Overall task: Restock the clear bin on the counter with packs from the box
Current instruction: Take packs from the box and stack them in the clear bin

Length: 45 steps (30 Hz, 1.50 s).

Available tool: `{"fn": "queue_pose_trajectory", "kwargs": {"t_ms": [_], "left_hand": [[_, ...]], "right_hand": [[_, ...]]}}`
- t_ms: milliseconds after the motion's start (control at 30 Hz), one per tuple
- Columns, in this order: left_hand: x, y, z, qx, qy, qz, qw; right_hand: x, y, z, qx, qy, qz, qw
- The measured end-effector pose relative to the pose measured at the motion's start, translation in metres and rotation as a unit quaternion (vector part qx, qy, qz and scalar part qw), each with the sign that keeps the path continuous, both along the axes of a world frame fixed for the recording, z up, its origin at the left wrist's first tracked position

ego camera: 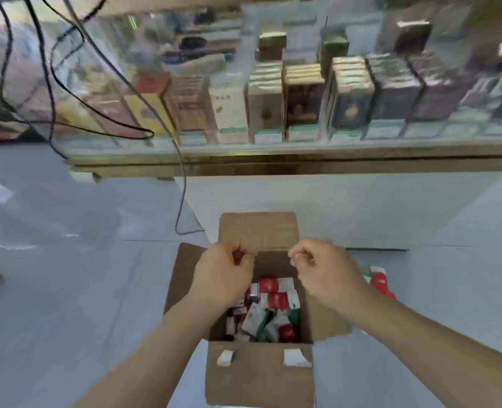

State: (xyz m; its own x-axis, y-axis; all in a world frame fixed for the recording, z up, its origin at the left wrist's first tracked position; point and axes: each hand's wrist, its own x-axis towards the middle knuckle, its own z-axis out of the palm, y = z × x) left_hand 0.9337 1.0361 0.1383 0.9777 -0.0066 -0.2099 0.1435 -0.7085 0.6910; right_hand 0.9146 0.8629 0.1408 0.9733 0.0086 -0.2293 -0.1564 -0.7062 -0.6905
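Hovering over the box, your left hand [226, 270] and right hand [321, 269] curl their fingers at its far flap; grip unclear | box [258, 378]: brown cardboard, rectangular, flaps open, on glossy pale floor [67, 290] | packs [273, 294]: small, red-white-green, jumbled inside | glass counter [273, 160] beyond, black cables [52, 83] dangling

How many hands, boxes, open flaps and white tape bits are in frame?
Hands: 2, left hand and right hand
Box: 1
Open flaps: 4
Tape bits: 2
Total: 9
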Motion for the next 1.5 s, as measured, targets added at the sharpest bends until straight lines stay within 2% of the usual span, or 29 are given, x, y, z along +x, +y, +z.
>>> {"fn": "queue_pose_trajectory", "kwargs": {"t_ms": [133,333,500,667,967,1133,1200,1333,1500], "left_hand": [[0.006,0.005,-0.103,0.027,0.074,0.008,0.997],[0.030,-0.009,-0.244,0.037,0.168,0.030,0.985],[0.059,-0.027,-0.334,-0.002,0.229,0.072,0.971],[0.078,-0.032,-0.396,-0.035,0.276,0.087,0.957],[0.103,-0.036,-0.436,-0.103,0.351,0.125,0.922],[0.105,-0.047,-0.450,-0.183,0.415,0.147,0.879],[0.106,-0.047,-0.454,-0.182,0.402,0.152,0.884],[0.107,-0.041,-0.464,-0.131,0.340,0.155,0.919],[0.109,-0.037,-0.452,-0.130,0.325,0.176,0.920]], "right_hand": [[-0.010,0.003,-0.092,-0.019,0.044,-0.003,0.999],[-0.001,0.028,-0.200,0.011,0.090,-0.004,0.996],[0.015,0.038,-0.264,0.023,0.113,-0.017,0.993],[0.033,0.047,-0.305,0.012,0.144,-0.045,0.988],[0.050,0.050,-0.343,-0.019,0.173,-0.091,0.981],[0.045,0.043,-0.355,-0.014,0.180,-0.088,0.980],[0.046,0.041,-0.356,-0.013,0.178,-0.087,0.980],[0.048,0.039,-0.355,-0.011,0.167,-0.087,0.982],[0.048,0.044,-0.345,-0.003,0.160,-0.080,0.984]]}}
